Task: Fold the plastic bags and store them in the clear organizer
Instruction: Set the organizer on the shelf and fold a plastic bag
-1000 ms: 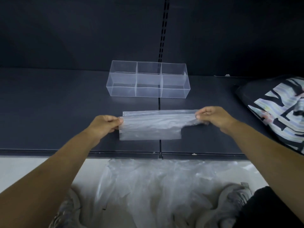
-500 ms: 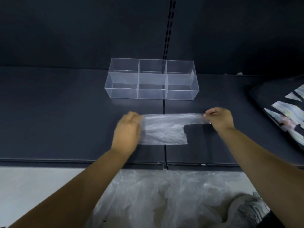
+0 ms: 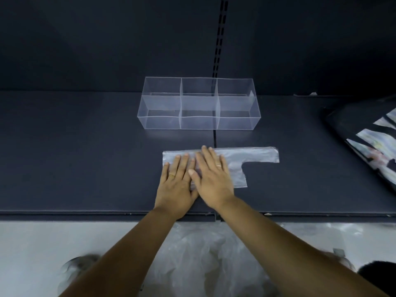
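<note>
A clear plastic bag, folded into a long strip with its handle end pointing right, lies flat on the dark shelf. My left hand and my right hand press side by side on the bag's left half, fingers straight and flat. The right hand partly overlaps the left. Behind the bag stands the clear organizer with three compartments in a row; I see nothing inside them.
A pile of loose clear plastic bags lies on the pale floor below the shelf's front edge. A black bag with a striped print sits at the right end of the shelf. A slotted upright runs up the back wall.
Both hands let go of the bag's ends and moved onto its left half, now pressing it flat. The bag went from being held stretched to lying on the shelf.
</note>
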